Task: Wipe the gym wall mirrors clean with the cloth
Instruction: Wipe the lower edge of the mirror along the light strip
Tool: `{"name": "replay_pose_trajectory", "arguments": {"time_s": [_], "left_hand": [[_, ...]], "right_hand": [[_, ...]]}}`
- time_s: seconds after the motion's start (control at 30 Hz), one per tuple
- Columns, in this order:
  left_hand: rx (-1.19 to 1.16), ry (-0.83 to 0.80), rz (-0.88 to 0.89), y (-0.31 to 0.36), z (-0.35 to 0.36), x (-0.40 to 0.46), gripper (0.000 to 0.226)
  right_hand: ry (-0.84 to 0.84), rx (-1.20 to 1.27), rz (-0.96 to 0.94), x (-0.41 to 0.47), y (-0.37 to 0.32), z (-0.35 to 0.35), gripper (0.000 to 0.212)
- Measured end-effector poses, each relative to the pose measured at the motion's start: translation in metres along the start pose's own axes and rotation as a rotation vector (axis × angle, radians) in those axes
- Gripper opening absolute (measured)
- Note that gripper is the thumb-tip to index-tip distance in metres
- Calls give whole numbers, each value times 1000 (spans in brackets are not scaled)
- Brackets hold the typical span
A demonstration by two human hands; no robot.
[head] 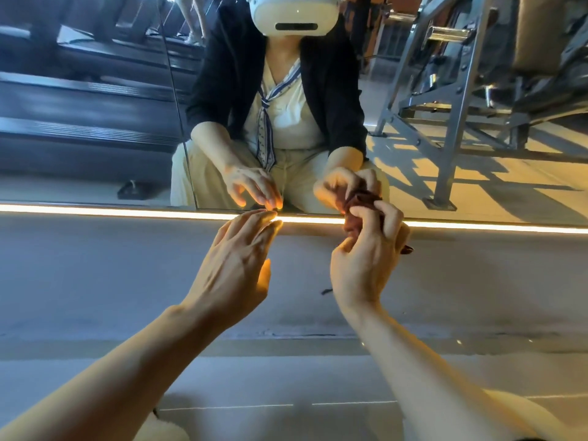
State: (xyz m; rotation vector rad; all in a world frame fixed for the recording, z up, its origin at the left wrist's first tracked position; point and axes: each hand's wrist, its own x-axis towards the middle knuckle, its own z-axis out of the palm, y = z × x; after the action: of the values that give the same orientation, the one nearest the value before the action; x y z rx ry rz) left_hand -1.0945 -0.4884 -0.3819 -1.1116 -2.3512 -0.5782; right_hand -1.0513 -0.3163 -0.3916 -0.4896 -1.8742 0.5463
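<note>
1. A glowing warm-white light strip (127, 212) runs across the view from edge to edge; it serves as the landmark below.
2. Below the strip lies a smooth grey floor (95, 281) with faint pale lines nearer the camera.
3. Above the strip at the right stands a grey steel gym frame (451, 122) with bolted diagonal struts, its flat foot plate just above the strip.
4. Above the strip at the left are dark ribbed treadmill decks (79, 128).
5. A black sandal (133, 190) lies just above the strip, below the decks.
</note>
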Motion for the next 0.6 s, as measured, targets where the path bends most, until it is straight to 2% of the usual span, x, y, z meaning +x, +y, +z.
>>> {"name": "replay_pose_trajectory", "arguments": {"time_s": [0.07, 0.17, 0.23, 0.37, 0.4, 0.47, 0.6], "left_hand": [[9, -5, 0, -6, -4, -3, 65], [27, -44, -17, -14, -9, -8, 66], [32, -75, -20, -20, -11, -11, 66], [25, -105, 16, -27, -12, -17, 71], [24, -108, 21, -28, -12, -17, 71], [18, -108, 27, -30, -10, -18, 71], [-11, -40, 48, -26, -5, -14, 67]], "right_hand": [[-114, -14, -85, -13, -10, 5, 42], [-399, -9, -290, -32, -26, 10, 41], [-365, 0, -289, -28, -28, 10, 42], [24, 13, 18, -6, -20, 1, 45], [71, 9, 86, -2, -17, 0, 45], [40, -40, 107, -7, -14, 4, 43], [-249, -64, 8, -39, -23, 21, 44]]}}
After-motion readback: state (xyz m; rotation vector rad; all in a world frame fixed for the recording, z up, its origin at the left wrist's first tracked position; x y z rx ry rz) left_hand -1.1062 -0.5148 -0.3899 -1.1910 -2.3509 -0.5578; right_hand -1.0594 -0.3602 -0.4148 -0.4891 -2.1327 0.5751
